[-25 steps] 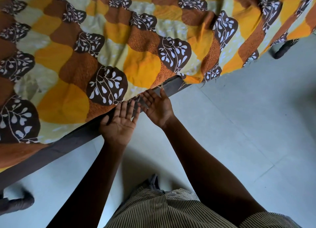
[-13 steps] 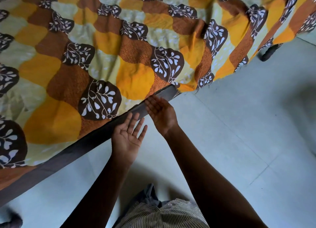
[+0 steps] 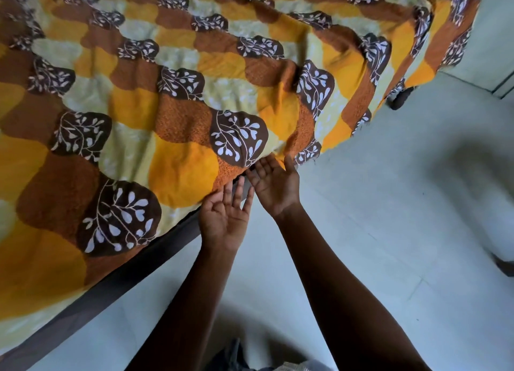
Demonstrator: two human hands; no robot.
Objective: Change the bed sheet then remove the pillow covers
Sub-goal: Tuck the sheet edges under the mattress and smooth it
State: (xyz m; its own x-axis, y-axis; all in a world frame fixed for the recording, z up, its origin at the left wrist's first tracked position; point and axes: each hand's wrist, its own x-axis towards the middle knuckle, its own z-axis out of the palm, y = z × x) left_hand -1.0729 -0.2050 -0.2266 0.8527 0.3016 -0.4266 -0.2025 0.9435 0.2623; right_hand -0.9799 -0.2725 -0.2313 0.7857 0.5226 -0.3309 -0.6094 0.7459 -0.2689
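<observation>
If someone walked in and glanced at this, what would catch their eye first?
The bed sheet, loud with orange, yellow and brown leaf patches, fills the upper left. At its near edge, by the bed frame, the left hand and right hand are palm up, fingers straight.

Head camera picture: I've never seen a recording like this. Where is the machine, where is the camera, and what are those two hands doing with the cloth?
There is no machine here. A person works with bare hands, and the single camera sits on their head, looking forward and down, so you see their own arms reaching out. The left hand and right hand are both palm up with straight fingers, at the near edge of a bed sheet patterned in orange, yellow and brown with white leaves. The fingertips meet that edge above the dark bed frame. Neither hand grips anything. Below is a pale floor. The edge is probably being tucked or smoothed, though that is a guess.
</observation>
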